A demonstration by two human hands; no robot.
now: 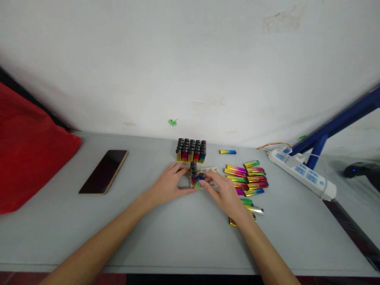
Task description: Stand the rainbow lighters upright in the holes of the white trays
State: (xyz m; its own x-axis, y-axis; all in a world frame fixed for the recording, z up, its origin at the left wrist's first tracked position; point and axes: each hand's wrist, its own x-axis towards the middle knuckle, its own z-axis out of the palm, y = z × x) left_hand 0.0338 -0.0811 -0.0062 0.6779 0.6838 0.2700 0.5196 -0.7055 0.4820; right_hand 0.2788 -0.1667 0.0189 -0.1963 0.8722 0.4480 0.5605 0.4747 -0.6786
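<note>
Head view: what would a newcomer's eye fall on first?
Probably the large red fabric at the far left, the boldest patch of colour. Next, the left hand and right hand, mid-table at a pale tray, with upright lighters behind it. Then the shiny loose lighters lying right of the tray.

"See any lettering or numbers?"
"Can't read any, near or far."
"Check the strip (302, 174) at right."
"Has blue panels; can't make out print on them."
"And on the lighters (257, 179)?"
"Too small to tell."
"Try the far wall (142, 71), at the green mark (172, 122)."
"Can't read as a letter or number."
"And on the phone (103, 171) at left?"
"Looks dark; can't read a word there."
</note>
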